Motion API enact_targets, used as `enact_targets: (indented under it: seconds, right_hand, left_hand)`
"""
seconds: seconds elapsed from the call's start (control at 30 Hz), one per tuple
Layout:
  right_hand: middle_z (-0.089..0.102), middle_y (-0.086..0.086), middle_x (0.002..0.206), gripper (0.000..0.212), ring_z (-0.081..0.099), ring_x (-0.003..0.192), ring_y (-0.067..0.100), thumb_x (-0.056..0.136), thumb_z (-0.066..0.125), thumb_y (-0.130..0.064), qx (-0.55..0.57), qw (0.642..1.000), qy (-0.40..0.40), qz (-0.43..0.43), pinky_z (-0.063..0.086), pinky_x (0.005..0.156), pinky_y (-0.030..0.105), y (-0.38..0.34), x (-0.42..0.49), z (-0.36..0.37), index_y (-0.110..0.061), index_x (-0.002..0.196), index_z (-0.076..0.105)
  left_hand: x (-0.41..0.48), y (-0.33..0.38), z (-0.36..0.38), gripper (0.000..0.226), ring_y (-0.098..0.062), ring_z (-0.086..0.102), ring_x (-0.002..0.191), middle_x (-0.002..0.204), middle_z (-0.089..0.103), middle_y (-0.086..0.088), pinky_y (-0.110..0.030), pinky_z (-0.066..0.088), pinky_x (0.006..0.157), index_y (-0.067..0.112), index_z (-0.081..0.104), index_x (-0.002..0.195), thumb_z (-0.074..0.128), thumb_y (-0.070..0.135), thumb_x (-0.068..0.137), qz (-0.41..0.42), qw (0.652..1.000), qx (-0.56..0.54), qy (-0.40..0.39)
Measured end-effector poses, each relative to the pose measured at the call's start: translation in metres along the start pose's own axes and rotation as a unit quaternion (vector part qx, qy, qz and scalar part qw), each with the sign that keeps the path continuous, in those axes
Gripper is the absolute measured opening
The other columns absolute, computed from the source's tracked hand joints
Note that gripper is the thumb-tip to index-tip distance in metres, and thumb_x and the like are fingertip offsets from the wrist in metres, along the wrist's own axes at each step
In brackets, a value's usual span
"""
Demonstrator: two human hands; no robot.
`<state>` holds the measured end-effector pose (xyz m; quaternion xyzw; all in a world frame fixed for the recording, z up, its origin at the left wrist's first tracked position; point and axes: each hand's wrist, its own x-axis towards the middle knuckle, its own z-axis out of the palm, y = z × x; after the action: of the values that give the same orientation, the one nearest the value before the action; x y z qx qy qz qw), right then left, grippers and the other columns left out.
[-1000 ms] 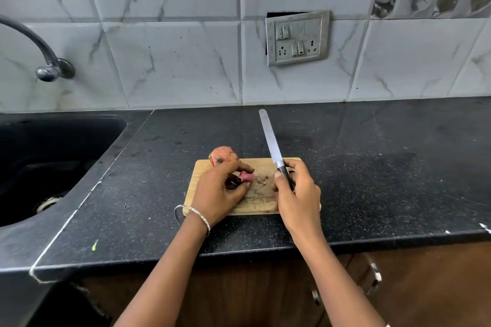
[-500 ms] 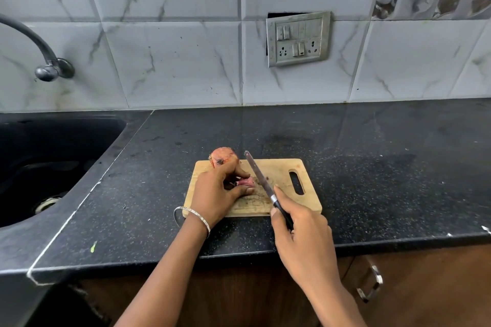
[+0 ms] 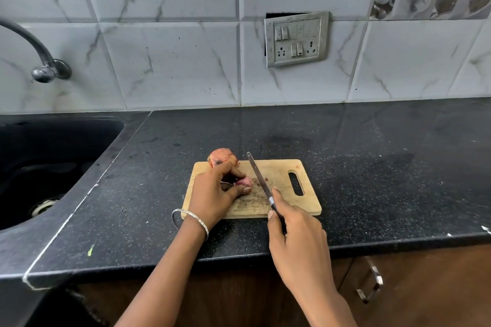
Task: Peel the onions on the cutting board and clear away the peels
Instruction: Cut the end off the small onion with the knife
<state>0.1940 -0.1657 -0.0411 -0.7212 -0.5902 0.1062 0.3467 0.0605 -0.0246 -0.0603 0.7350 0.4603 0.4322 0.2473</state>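
Observation:
A wooden cutting board (image 3: 281, 171) with a handle slot lies on the black counter. On its far left corner sits an unpeeled reddish onion (image 3: 221, 156). My left hand (image 3: 215, 194) pins a smaller pink onion (image 3: 244, 181) to the board between thumb and fingers; most of that onion is hidden. My right hand (image 3: 295, 241) grips the handle of a knife (image 3: 257, 175), whose blade slants up and left just right of the small onion. Small peel scraps (image 3: 252, 200) lie on the board near my left thumb.
A dark sink (image 3: 50, 164) is set into the counter at left, with a curved tap (image 3: 39, 61) above it. A switch panel (image 3: 296, 38) hangs on the tiled wall. The black countertop (image 3: 385, 167) extends right. A cabinet handle (image 3: 370, 284) sits below the counter edge.
My right hand has pulled back toward me with the knife, and the blade has swung from pointing far up to slanting beside the small onion. The left hand stays on the onion.

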Motion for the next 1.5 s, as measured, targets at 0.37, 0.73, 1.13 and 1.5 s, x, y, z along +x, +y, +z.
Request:
enact_targets:
  seconds: [0.37,0.73,1.13,1.5]
  right_hand:
    - [0.061,-0.013,0.111,0.048,0.061,0.107,0.016,0.105,0.037,-0.041,-0.022,0.999,-0.029,0.002,0.046,0.083,0.033,-0.003,-0.003,-0.003,-0.048,0.152,0.029]
    - [0.066,-0.007,0.120,0.048,0.063,0.109,0.015,0.106,0.039,-0.033,-0.045,0.999,-0.020,-0.009,0.049,0.078,0.028,-0.018,0.023,0.008,-0.033,0.154,0.035]
    - [0.069,-0.003,0.118,0.047,0.065,0.108,0.019,0.106,0.041,-0.029,-0.068,0.997,-0.016,-0.024,0.054,0.082,0.034,-0.022,0.028,0.006,-0.026,0.153,0.039]
    - [0.068,-0.004,0.116,0.049,0.067,0.105,0.021,0.105,0.039,-0.033,-0.080,0.996,-0.035,-0.008,0.054,0.078,0.035,-0.013,0.007,0.006,-0.030,0.154,0.035]
  left_hand:
    - [0.001,0.003,-0.002,0.029,0.009,0.068,0.086,0.088,0.073,0.023,-0.007,0.050,0.081,0.035,0.076,0.092,0.090,0.017,0.073,0.019,1.000,0.006,-0.007]
    - [0.001,0.003,-0.001,0.022,0.020,0.062,0.079,0.081,0.069,0.024,0.002,0.042,0.075,0.018,0.079,0.087,0.091,0.010,0.070,-0.010,1.000,-0.011,0.003]
    - [0.000,0.002,0.000,0.028,0.009,0.070,0.082,0.084,0.075,0.018,-0.007,0.051,0.081,0.031,0.075,0.083,0.091,0.011,0.070,-0.022,0.999,-0.030,0.001]
    - [-0.002,0.006,-0.001,0.032,0.012,0.067,0.077,0.081,0.072,0.022,-0.003,0.049,0.072,0.034,0.072,0.079,0.091,0.009,0.071,-0.014,1.000,-0.027,0.007]
